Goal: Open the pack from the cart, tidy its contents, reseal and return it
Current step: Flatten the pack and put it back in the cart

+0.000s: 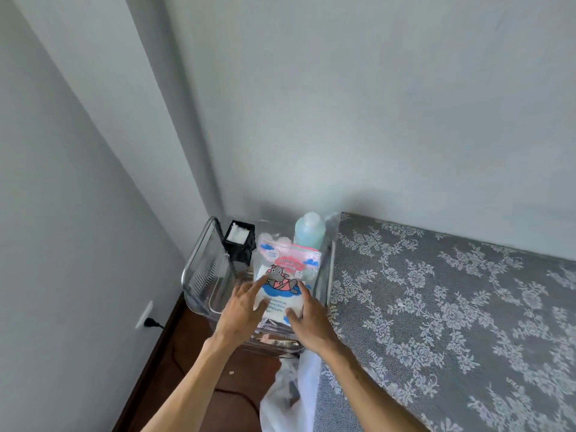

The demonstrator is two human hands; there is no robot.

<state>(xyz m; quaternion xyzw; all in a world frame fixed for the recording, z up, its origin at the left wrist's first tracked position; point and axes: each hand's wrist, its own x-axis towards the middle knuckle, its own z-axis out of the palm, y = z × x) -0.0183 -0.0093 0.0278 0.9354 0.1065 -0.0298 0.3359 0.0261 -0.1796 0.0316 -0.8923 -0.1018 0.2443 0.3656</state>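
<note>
Left hand (241, 310) and right hand (308, 316): fingers spread, unclenched, resting on the white plastic pack with cartoon print (285, 275). Pack lies in the clear acrylic cart's top tray (199, 275). Progress cannot be determined; seal state unreadable.

Two bare forearms reach forward from the bottom of the frame, converging toward the centre. The left hand (241, 310) is turned palm down with fingers (258, 283) spread and extended, the index pointing ahead. The right hand (310, 319) sits just beside it, also palm down, fingers loosely splayed and the thumb angled inward. Neither hand is closed into a grasp; both wrists are straight and bare.
</note>
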